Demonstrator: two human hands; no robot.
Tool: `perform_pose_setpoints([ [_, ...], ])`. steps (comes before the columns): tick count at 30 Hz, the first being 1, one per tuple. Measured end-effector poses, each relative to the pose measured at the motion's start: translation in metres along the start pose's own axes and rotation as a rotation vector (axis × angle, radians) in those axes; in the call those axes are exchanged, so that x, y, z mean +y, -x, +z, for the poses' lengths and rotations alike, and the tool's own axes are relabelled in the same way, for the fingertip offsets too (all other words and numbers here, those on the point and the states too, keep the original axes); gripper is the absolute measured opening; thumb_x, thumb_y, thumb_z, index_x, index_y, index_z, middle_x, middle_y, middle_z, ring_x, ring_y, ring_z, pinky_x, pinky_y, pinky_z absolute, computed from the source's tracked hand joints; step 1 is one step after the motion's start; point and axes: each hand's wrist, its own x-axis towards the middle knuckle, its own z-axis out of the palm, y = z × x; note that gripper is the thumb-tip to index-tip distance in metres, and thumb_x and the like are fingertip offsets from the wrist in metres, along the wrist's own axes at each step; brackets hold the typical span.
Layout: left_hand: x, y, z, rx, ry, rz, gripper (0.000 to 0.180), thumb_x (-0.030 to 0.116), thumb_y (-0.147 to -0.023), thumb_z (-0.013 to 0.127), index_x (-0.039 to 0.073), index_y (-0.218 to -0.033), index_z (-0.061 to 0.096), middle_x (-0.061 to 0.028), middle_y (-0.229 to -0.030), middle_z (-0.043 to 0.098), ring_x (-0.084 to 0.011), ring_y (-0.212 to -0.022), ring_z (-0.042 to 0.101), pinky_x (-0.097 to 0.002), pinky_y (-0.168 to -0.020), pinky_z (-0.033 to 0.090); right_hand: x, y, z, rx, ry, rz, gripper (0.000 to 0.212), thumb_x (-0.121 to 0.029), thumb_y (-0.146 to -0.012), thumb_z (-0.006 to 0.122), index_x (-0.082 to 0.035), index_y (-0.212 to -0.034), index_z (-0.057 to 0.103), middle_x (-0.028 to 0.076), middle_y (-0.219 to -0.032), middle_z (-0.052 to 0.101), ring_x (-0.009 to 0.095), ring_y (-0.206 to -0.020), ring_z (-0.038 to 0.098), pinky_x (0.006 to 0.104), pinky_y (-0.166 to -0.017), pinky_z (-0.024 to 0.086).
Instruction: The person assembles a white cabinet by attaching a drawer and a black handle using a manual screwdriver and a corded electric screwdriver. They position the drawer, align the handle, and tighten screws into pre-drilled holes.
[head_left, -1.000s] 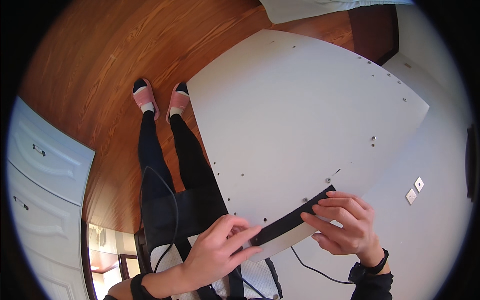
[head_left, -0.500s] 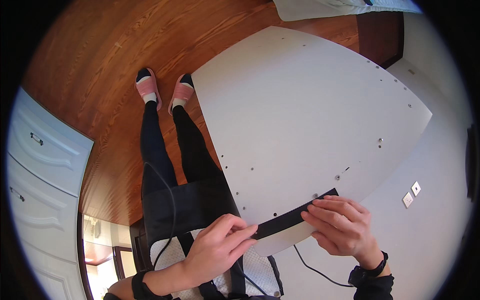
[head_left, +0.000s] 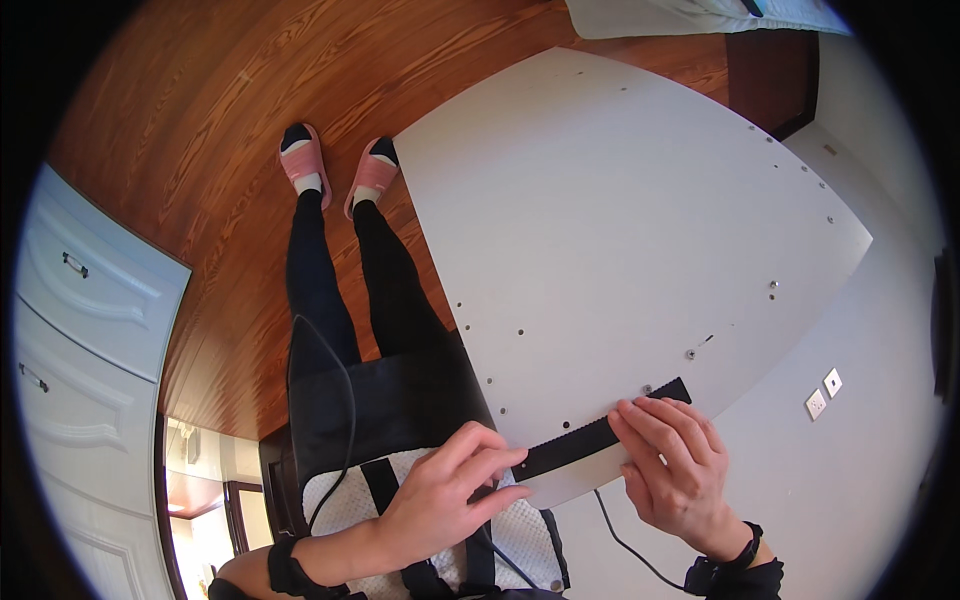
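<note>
A long black strip (head_left: pixel 572 447) with a finely toothed upper edge lies along the near edge of a large white panel (head_left: pixel 620 210). At the strip's left end, the bent fingers of my left hand (head_left: pixel 445 495) touch it, with the thumb lower down by the panel's edge. My right hand (head_left: pixel 680 465) grips the strip nearer its right end. Its fingers lie closed over the strip, while the thumb is below, by the panel's edge. Small holes and several metal fittings (head_left: pixel 690 354) dot the panel.
To the left, white cabinets (head_left: pixel 90 320) with dark handles stand on the wooden floor (head_left: pixel 220 240). My legs and pink slippers (head_left: pixel 303 165) are beside the panel. A wall socket (head_left: pixel 816 404) is at the right. Thin black cables (head_left: pixel 625 540) hang near my arms.
The whole view has shifted slightly. My right fingers have slid a little left along the strip, so more of its right end shows. The left hand stays at the left end.
</note>
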Motion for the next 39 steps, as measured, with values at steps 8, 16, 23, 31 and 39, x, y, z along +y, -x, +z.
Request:
perform_pose_setpoints([
  [8, -0.005, -0.001, -0.002, 0.024, 0.07, -0.009, 0.027, 0.005, -0.077, 0.076, 0.002, -0.102, 0.065, -0.0044, -0.091, 0.053, -0.011, -0.073, 0.061, -0.0223, -0.062, 0.051, -0.005, 0.005, 0.008, -0.034, 0.028, -0.192, 0.04, -0.041, -0.079, 0.066, -0.022, -0.114, 0.068, -0.003, -0.122, 0.059, 0.012, -0.105, 0.059, 0.0282, -0.088, 0.045],
  [16, -0.013, 0.004, 0.001, 0.016, 0.244, -0.09, 0.027, 0.002, -0.078, 0.075, 0.002, -0.103, 0.063, -0.0054, -0.093, 0.055, -0.0118, -0.078, 0.062, -0.0226, -0.066, 0.051, -0.004, 0.003, 0.028, 0.125, -0.022, -0.219, 0.031, -0.016, -0.072, 0.067, -0.022, -0.102, 0.073, -0.008, -0.107, 0.066, 0.007, -0.097, 0.061, 0.0191, -0.073, 0.044],
  [23, -0.021, 0.009, 0.002, -0.055, 0.412, -0.113, 0.029, 0.002, -0.079, 0.074, 0.002, -0.105, 0.06, -0.0061, -0.095, 0.057, -0.0124, -0.081, 0.063, -0.0227, -0.071, 0.052, -0.003, 0.005, 0.036, 0.218, -0.05, -0.256, 0.026, -0.017, -0.07, 0.07, -0.022, -0.096, 0.074, -0.008, -0.104, 0.067, 0.007, -0.092, 0.06, 0.0202, -0.071, 0.039],
  [31, -0.027, 0.012, -0.002, -0.13, 0.453, -0.214, 0.027, 0.005, -0.08, 0.074, 0.003, -0.1, 0.056, -0.0053, -0.094, 0.058, -0.013, -0.082, 0.064, -0.0243, -0.073, 0.051, -0.011, 0.011, 0.041, 0.244, -0.091, -0.28, 0.029, -0.019, -0.069, 0.071, -0.021, -0.097, 0.075, -0.01, -0.103, 0.068, 0.005, -0.09, 0.06, 0.0199, -0.071, 0.036],
  [39, -0.031, 0.014, -0.008, -0.202, 0.663, -0.431, 0.022, 0.006, -0.084, 0.071, 0.002, -0.097, 0.054, -0.0067, -0.089, 0.063, -0.0136, -0.079, 0.064, -0.0249, -0.073, 0.052, -0.027, 0.002, 0.036, 0.149, -0.064, -0.236, 0.027, -0.017, -0.071, 0.068, -0.018, -0.097, 0.075, -0.008, -0.101, 0.067, 0.005, -0.094, 0.061, 0.0192, -0.07, 0.037],
])
